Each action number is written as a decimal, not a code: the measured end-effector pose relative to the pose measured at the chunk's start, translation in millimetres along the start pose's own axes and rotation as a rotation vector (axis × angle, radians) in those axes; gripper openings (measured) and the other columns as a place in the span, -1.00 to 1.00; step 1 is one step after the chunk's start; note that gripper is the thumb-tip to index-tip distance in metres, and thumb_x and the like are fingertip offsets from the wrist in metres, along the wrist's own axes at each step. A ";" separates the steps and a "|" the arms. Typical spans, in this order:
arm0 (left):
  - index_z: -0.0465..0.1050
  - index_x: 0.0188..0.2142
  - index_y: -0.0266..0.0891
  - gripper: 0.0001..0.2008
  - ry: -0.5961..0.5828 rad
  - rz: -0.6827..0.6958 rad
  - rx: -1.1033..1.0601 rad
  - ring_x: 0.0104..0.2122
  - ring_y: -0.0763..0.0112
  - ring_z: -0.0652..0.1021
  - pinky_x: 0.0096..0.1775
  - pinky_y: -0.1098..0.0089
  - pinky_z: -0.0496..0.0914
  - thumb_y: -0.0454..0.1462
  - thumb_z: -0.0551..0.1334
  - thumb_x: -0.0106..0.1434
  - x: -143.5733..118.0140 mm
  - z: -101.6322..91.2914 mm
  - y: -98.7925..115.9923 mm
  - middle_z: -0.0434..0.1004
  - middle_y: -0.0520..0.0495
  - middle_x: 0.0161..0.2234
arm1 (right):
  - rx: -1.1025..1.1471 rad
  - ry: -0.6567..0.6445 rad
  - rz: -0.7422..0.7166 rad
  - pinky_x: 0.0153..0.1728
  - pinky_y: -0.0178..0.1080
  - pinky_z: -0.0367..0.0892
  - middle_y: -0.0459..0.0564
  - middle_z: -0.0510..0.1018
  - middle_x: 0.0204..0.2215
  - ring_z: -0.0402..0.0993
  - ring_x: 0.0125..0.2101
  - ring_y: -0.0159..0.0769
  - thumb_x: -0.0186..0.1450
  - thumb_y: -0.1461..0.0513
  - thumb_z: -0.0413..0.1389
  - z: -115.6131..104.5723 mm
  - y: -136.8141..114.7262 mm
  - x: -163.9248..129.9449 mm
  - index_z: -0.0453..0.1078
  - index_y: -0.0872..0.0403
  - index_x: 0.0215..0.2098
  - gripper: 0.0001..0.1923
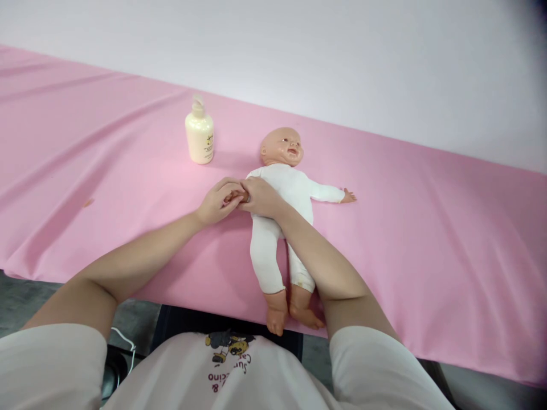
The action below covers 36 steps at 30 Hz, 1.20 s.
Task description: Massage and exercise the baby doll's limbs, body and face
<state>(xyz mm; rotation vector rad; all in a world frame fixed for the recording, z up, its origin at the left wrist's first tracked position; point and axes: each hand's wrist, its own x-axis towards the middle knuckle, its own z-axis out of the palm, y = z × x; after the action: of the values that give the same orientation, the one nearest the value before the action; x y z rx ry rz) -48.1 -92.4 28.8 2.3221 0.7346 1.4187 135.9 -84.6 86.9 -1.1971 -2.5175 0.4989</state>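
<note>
A baby doll [280, 193] with a bald head and a white cloth body lies on its back on the pink-covered table. Its feet point toward me and reach the near edge. My left hand [220, 200] is closed around the doll's small hand, at the left of its body. Just beside it, my right hand [261, 196] wraps the same doll arm near the wrist, and my forearm crosses over the doll's belly. Most of that doll arm is hidden under my fingers. The doll's other arm stretches out to the right, its fingers spread.
A cream pump bottle [200, 134] stands upright beyond my left hand. The pink cover [427, 239] spreads wide to both sides, with folds and a small brownish spot at left. A white wall [342, 57] rises behind. A white cable [128, 344] hangs below the near edge.
</note>
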 end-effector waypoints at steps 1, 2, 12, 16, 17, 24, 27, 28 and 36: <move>0.43 -0.02 -0.15 -0.80 -0.003 -0.015 -0.007 -0.08 0.26 0.59 -0.04 0.19 0.51 -0.15 0.15 0.46 0.5 -0.7 1.1 0.57 -0.18 -0.08 | 0.006 0.000 0.011 -0.25 -0.23 0.11 0.05 0.52 -0.38 0.32 -0.36 -0.23 0.25 0.03 0.21 -0.4 0.0 -0.2 0.41 0.11 -0.27 -0.70; 0.40 0.03 -0.15 -0.76 -0.003 -0.032 -0.021 -0.07 0.25 0.60 -0.02 0.18 0.50 -0.14 0.15 0.46 0.9 -1.6 2.2 0.57 -0.18 -0.07 | 0.014 -0.001 0.023 -0.26 -0.24 0.11 0.05 0.52 -0.37 0.33 -0.36 -0.24 0.27 0.01 0.19 -1.0 0.0 -0.3 0.42 0.11 -0.25 -0.68; 0.26 0.21 -0.16 -0.47 0.011 -0.057 -0.002 0.02 0.11 0.54 0.07 0.08 0.45 -0.02 0.28 0.36 -5.2 2.5 -3.9 0.51 -0.25 0.05 | 0.126 0.017 -0.004 -0.21 -0.22 0.16 0.08 0.52 -0.32 0.36 -0.31 -0.21 0.44 -0.07 -0.03 -3.8 2.9 -0.9 0.40 0.13 -0.20 -0.56; 0.29 0.19 -0.14 -0.53 0.042 -0.083 0.074 0.00 0.12 0.52 0.06 0.05 0.44 0.00 0.22 0.40 -7.4 7.5 -7.0 0.51 -0.24 0.02 | 0.169 0.016 -0.044 -0.17 -0.20 0.21 0.09 0.54 -0.28 0.37 -0.29 -0.21 0.47 -0.03 -0.09 -1.6 5.3 -0.2 0.38 0.13 -0.19 -0.58; 0.29 0.19 -0.13 -0.54 0.047 -0.082 0.081 0.00 0.12 0.51 0.06 0.04 0.43 0.00 0.20 0.41 -7.3 8.1 -7.8 0.51 -0.24 0.01 | 0.178 0.020 -0.056 -0.16 -0.20 0.22 0.09 0.54 -0.28 0.37 -0.29 -0.22 0.47 -0.03 -0.11 -1.1 5.8 -0.2 0.38 0.12 -0.19 -0.58; 0.32 0.14 -0.08 -0.62 0.027 -0.034 -0.012 -0.03 0.19 0.53 -0.02 0.12 0.47 0.01 0.15 0.45 -4.2 7.5 -12.5 0.50 -0.20 -0.03 | 0.266 0.019 -0.079 -0.14 -0.22 0.27 0.07 0.56 -0.27 0.43 -0.28 -0.24 0.52 -0.04 -0.23 -3.0 3.6 -3.4 0.37 0.11 -0.15 -0.51; 0.33 0.08 -0.11 -0.64 0.043 -0.032 -0.032 -0.11 0.25 0.53 -0.10 0.20 0.47 0.00 0.19 0.43 -4.9 6.6 -12.3 0.48 -0.14 -0.12 | 0.298 0.006 -0.098 -0.19 -0.23 0.26 0.05 0.54 -0.32 0.41 -0.32 -0.27 0.50 -0.17 -0.26 -4.4 3.2 -4.1 0.36 0.10 -0.19 -0.40; 0.33 0.05 -0.12 -0.66 0.052 -0.039 -0.040 -0.14 0.27 0.53 -0.13 0.22 0.47 0.00 0.21 0.42 -5.4 6.2 -12.3 0.48 -0.12 -0.14 | 0.302 0.000 -0.107 -0.21 -0.23 0.25 0.04 0.53 -0.34 0.40 -0.34 -0.27 0.47 -0.23 -0.26 -4.5 3.7 -4.0 0.35 0.10 -0.21 -0.35; 0.32 -0.02 -0.13 -0.57 0.084 -0.132 -0.084 -0.26 0.35 0.48 -0.21 0.30 0.44 0.09 0.28 0.35 -4.7 0.5 -17.2 0.48 -0.09 -0.19 | 0.332 -0.025 -0.160 -0.19 -0.22 0.25 0.07 0.52 -0.28 0.39 -0.29 -0.23 0.32 -0.41 -0.17 -5.1 6.9 -2.4 0.38 0.14 -0.14 -0.17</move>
<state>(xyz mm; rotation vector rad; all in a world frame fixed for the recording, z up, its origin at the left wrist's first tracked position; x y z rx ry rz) -53.9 -81.1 16.2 2.1206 0.8201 1.4665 144.2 -81.5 88.1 -0.8646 -2.4018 0.8530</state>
